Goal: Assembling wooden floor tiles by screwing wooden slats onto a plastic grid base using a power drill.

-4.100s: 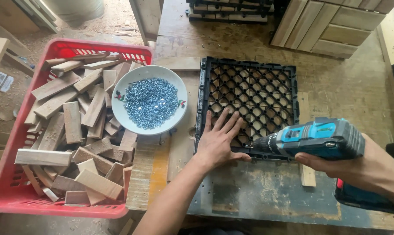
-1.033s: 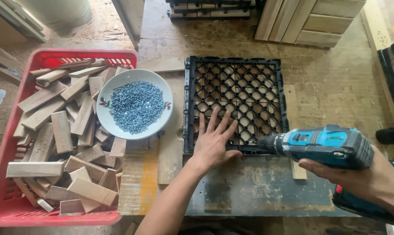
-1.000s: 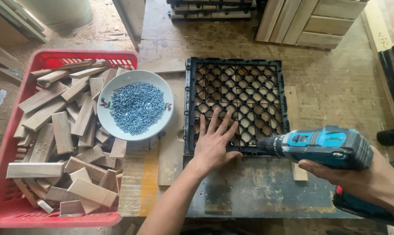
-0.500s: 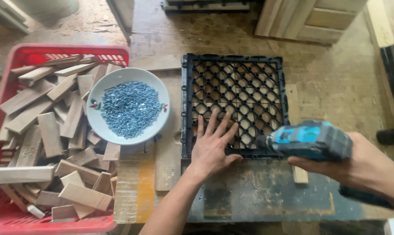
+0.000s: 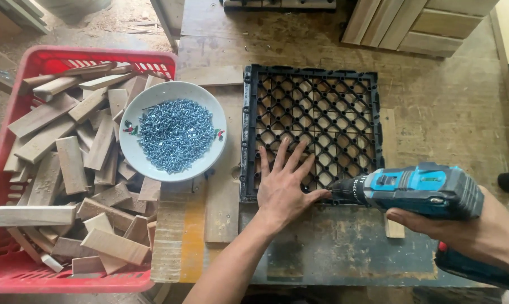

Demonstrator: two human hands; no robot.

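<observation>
The right hand [image 5: 462, 231] is wrapped around the grip of a teal and black cordless drill driver [image 5: 412, 188], its nose lying level and pointing toward the left hand; the bit tip sits at the near edge of the black plastic grid tile [image 5: 312, 132], just beside the left thumb, though the screw itself is too small to make out. The left hand [image 5: 285, 188] lies flat and wide, fingers fanned over the near cells of the tile, holding nothing but pressing down; the tile rests on the worn workbench [image 5: 434, 118], with wooden slats showing under it at the edges.

To do this well, I judge the flat hand should keep firm downward weight so the tile cannot creep; the thumb ought to stay clear of the bit; the driver wants to be square to the screw with steady pressure and a slow start.

Left of that hand sits a white bowl of bluish screws [image 5: 174, 132]; beyond it, a red plastic crate [image 5: 74, 281] heaped with short wood offcuts [image 5: 68, 163].
</observation>
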